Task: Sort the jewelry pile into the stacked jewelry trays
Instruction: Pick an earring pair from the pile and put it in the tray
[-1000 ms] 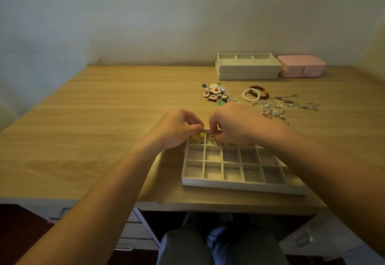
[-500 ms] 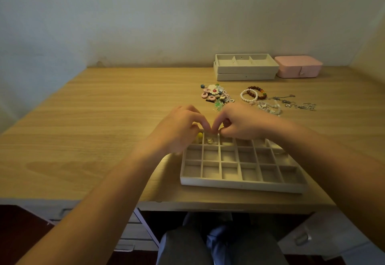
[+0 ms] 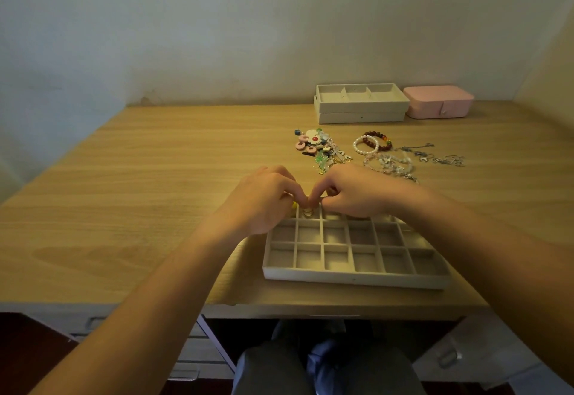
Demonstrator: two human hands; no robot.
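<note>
A beige tray (image 3: 357,279) with several small compartments lies near the table's front edge. My left hand (image 3: 264,199) and my right hand (image 3: 351,192) hover over its far left corner, fingers curled. Their fingertips meet and pinch at a small gold piece (image 3: 307,212) that sits in the second compartment of the far row. A yellow item (image 3: 294,205) shows in the first compartment beside it, half hidden by my left hand. The jewelry pile lies beyond the hands: colourful charms (image 3: 313,144), bead bracelets (image 3: 371,144) and silver chains (image 3: 435,158).
Two more beige trays (image 3: 360,105) stand stacked at the back by the wall, with a pink case (image 3: 438,102) to their right. The wall closes off the back and right. Drawers and my knees are below the front edge.
Both hands drew together until their fingertips met over the tray's far row. The gold piece went down into the second compartment. The view shifted slightly.
</note>
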